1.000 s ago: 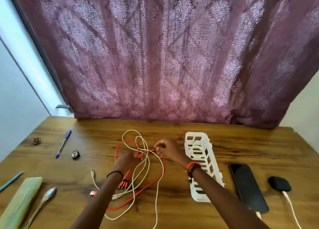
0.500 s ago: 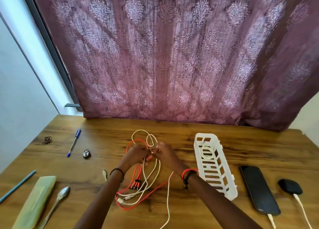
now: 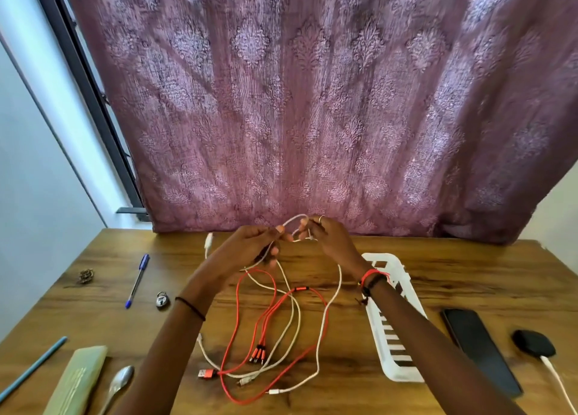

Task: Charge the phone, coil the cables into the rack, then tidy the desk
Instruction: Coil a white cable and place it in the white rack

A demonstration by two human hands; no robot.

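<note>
The left hand [image 3: 250, 247] is lifted above the desk with its fingers curled. It pinches a thin, smooth white cable [image 3: 339, 278]. The right hand [image 3: 328, 239] is up just beside it. Its fingertips pinch a small loop of the same cable, and one finger wears a ring. Both arms reach forward, side by side. The left wrist has a thin black band. The right wrist has red and black strings.

The white cable hangs down from the hands to the desk. There it lies mixed up with a bright red cable [image 3: 237, 305] in big, loose curves. The red cable splits into a few short ends with little plugs. I cannot tell if the white strands are one cable or two.

Just to the right is the rack [image 3: 394, 369], a long white plastic tray with slots cut in it. The right arm crosses over it. Beyond it lies the phone [image 3: 481, 349], flat, black and shiny. Near the phone sits a round black charger [image 3: 533, 342] with a white cord.

On the left lie a blue pen [image 3: 137, 280], a small metal padlock [image 3: 162, 300], a shiny spoon [image 3: 120, 380] and a long pale green case [image 3: 78, 380].

The desk [image 3: 469, 274] is brown wood with dark lines. Behind it hangs a purple curtain [image 3: 312, 102] with a leafy pattern.
</note>
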